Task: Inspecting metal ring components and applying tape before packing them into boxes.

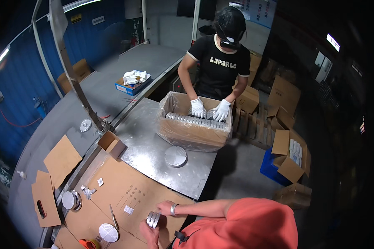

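Note:
My left hand (151, 234) grips a small ribbed silver metal piece (153, 220), which looks like a short stack of discs seen edge-on. Just above it, my right hand (167, 208), with a silver band at the wrist, has its fingers curled; whatever they may hold is too small to make out. Both hands are over the brown cardboard sheet (108, 195) at the table's near end. A round silver disc (108, 233) lies to their left, beside a slim pointed tool (114, 217). A small white packet (129, 210) is near the left hand.
Across the metal table (141, 141), a co-worker's white-gloved hands (210, 110) reach into a plastic-lined carton (191, 135) of silver parts. Another disc (175, 156) lies before it. An open small box (111, 145), stacked discs (71, 200) and an orange tape roll (88, 244) are leftward.

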The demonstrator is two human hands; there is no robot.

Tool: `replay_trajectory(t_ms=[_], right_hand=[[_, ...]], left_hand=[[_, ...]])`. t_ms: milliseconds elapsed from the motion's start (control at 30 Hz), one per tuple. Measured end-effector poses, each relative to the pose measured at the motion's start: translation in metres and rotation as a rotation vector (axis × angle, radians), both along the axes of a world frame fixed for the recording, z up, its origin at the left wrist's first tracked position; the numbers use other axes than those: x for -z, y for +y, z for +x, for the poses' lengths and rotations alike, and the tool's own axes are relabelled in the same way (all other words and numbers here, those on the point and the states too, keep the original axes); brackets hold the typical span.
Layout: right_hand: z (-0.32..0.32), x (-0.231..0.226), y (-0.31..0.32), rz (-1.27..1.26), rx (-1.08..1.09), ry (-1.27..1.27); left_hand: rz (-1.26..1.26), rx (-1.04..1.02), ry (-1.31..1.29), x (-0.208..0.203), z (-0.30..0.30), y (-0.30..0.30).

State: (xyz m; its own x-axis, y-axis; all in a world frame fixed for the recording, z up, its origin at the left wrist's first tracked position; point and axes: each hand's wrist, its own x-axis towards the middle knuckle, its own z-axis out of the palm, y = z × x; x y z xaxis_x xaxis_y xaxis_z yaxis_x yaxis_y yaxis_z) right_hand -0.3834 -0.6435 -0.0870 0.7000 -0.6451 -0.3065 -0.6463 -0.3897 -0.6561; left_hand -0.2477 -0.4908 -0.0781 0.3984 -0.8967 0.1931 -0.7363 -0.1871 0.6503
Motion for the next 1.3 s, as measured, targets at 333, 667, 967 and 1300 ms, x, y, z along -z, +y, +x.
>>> replay_trajectory(t_ms=[333,667,967,1300], right_hand=[[0.036,-0.017,0.038,0.006,-0.271,-0.216],[0.026,-0.029,0.012,0.135,0.158,-0.473],[-0.017,-0.045,-0.024,0.394,0.266,-0.492],[-0.051,-0.138,0.0,0.545,0.149,-0.999]], left_hand=[[-0.21,-0.102,0.597,-0.001,-0.009,0.009],[-0.15,-0.069,0.214,-0.046,0.002,-0.005],[-0.256,-0.256,2.013,-0.182,-0.02,-0.035],[-0.064,-0.072,1.203,-0.068,0.025,-0.024]])
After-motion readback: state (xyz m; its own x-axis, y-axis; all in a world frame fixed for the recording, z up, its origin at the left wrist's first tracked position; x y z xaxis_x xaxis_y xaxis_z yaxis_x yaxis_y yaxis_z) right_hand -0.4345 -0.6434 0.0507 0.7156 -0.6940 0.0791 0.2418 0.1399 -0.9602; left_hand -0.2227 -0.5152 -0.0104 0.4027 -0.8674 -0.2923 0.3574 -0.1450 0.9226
